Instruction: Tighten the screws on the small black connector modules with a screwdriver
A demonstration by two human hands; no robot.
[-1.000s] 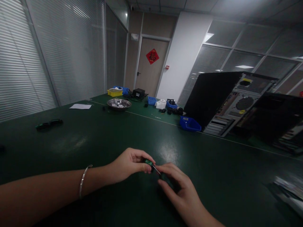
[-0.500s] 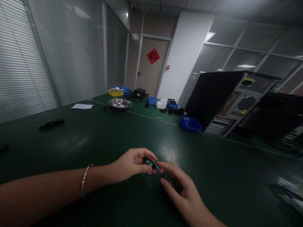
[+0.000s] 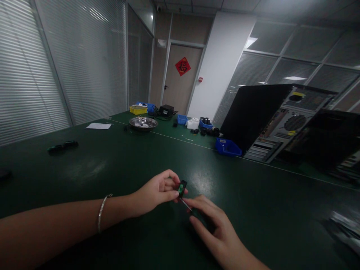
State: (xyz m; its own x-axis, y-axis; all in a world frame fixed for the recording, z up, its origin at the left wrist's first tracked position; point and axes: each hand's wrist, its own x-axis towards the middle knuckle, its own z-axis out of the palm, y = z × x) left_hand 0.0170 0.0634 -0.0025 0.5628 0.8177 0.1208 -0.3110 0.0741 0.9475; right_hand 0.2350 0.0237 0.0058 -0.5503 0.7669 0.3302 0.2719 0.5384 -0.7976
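Between the thumb and fingers of my left hand (image 3: 161, 190) is a small black part with a green circuit board (image 3: 182, 187), held tilted above the table. My right hand (image 3: 215, 223) is closed round the dark handle of a screwdriver (image 3: 185, 204). Its thin metal shaft points up and left, and the tip meets or nearly meets the lower edge of the small part; exact contact is too small to make out. Most of the handle is hidden in my right palm.
On the green table (image 3: 126, 165) stand a metal bowl (image 3: 143, 127) with small pieces, a blue bin (image 3: 227, 147) and a black computer tower (image 3: 258, 116). A dark elongated part (image 3: 62, 146) and white paper (image 3: 98, 126) lie at left. A blurred bundle (image 3: 345, 228) lies at right.
My left hand has turned the small part more upright, so its green board shows more. The screwdriver tip has shifted slightly down and left, to the part's lower edge.
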